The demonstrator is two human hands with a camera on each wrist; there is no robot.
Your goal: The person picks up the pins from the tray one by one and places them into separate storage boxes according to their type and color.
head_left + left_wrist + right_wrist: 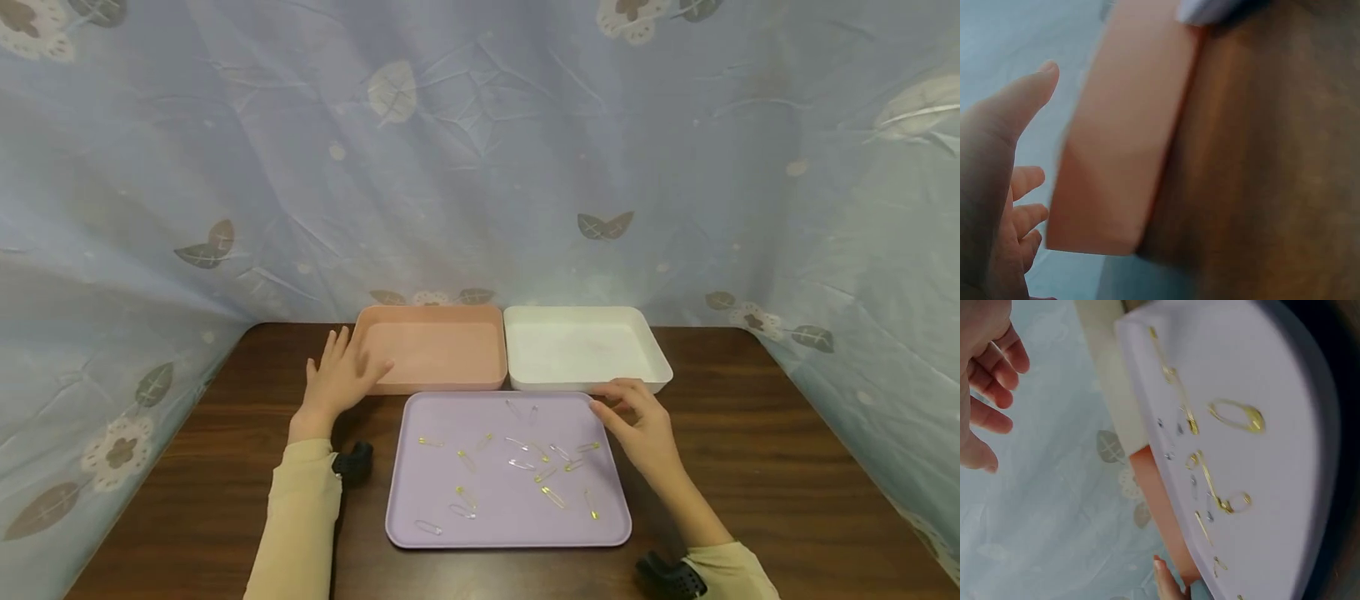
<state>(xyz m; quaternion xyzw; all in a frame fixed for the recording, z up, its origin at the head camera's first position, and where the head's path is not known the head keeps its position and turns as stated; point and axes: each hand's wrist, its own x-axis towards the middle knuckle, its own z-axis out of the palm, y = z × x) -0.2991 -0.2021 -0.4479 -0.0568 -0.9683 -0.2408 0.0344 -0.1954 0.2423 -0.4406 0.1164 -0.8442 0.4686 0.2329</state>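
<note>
A lavender tray (510,529) lies on the table with several safety pins scattered over it, some gold (553,498) and some silver (521,464). My left hand (337,383) is at the left side of a peach tray (442,346), fingers spread and thumb toward the tray; in the left wrist view its fingers hold nothing. Over the far right corner of the lavender tray is my right hand (637,425), its fingertips overlapping the front rim of a white tray (585,346). The right wrist view shows these fingers loosely bent, with nothing between them.
The peach and white trays stand side by side behind the lavender one, at the back of the dark wooden table (750,433). A patterned light-blue cloth (480,167) hangs behind and around the table. Each wrist wears a black band (354,463).
</note>
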